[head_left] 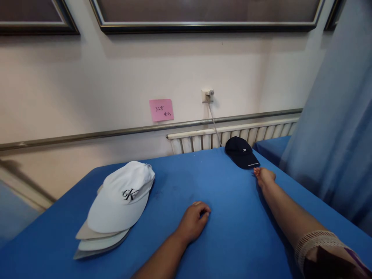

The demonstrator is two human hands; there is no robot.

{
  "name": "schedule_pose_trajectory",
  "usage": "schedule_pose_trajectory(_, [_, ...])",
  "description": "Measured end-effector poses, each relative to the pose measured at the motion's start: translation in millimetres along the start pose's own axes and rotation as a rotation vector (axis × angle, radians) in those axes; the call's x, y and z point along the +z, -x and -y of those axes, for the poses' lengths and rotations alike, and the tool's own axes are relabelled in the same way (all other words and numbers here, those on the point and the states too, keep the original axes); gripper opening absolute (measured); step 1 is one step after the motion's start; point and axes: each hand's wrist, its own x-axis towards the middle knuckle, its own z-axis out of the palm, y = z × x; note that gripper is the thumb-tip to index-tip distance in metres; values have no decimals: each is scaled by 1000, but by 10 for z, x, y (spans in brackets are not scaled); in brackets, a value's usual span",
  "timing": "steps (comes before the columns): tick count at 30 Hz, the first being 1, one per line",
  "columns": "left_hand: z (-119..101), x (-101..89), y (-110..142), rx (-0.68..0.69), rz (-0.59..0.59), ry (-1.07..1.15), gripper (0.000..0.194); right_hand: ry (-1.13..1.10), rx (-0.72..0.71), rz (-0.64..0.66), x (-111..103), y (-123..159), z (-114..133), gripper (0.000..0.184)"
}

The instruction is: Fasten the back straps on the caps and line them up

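My right hand [264, 176] stretches far across the blue table [226, 217], its fingertips at the brim edge of a dark navy cap [240, 152] near the back right corner; whether they pinch the brim is unclear. My left hand [194, 221] rests on the table's middle with fingers loosely curled, holding nothing. To its left sits a stack of caps, a white cap with a black logo [123, 197] on top and several pale brims [99, 242] showing beneath.
A white radiator [232, 135] runs along the wall behind the table, with a cable from a wall socket [207, 95]. A pink note [161, 110] is stuck on the wall. A blue curtain [334, 128] hangs at right.
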Motion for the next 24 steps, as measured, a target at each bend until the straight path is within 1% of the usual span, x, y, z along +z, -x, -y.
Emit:
schedule_pose_trajectory(1, [-2,7,4,3,2,-8,15,14,-8,-32,-9,111,-16,9])
schedule_pose_trajectory(3, [-4,29,16,8,-3,-25,15,54,-2,-87,1,383,-75,19])
schedule_pose_trajectory(5, [-7,64,36,5,-21,-35,16,100,23,-62,50,731,-188,21])
schedule_pose_trajectory(8, [-22,127,84,-13,-67,-6,19,171,101,93,170,1402,-468,18])
schedule_pose_trajectory(10, [-38,133,136,-34,-159,26,24,212,160,216,244,1901,-705,18])
schedule_pose_trajectory(12, [-44,48,216,-30,-294,35,29,254,203,338,285,2365,-937,24])
schedule_pose_trajectory(14, [-24,-166,335,-7,-479,-26,32,338,181,543,283,2717,-1121,28])
schedule_pose_trajectory(16, [28,-498,504,-19,-749,-193,32,418,101,686,244,2912,-1239,26])
schedule_pose_trajectory(17, [66,-687,605,-44,-881,-296,34,467,53,758,216,2952,-1272,25])
schedule_pose_trajectory(18, [111,-876,713,-96,-1039,-392,36,513,10,825,188,2961,-1292,24])
schedule_pose_trajectory(20, [217,-1207,933,-247,-1292,-516,44,582,-37,938,138,2924,-1298,22])
schedule_pose_trajectory(22, [333,-1425,1123,-388,-1445,-546,53,603,-27,1004,111,2866,-1281,18])
schedule_pose_trajectory(23, [389,-1488,1193,-450,-1477,-520,56,604,-14,1023,106,2844,-1270,16])
schedule_pose_trajectory(24, [439,-1523,1245,-505,-1483,-467,58,605,-5,1040,105,2828,-1261,15])
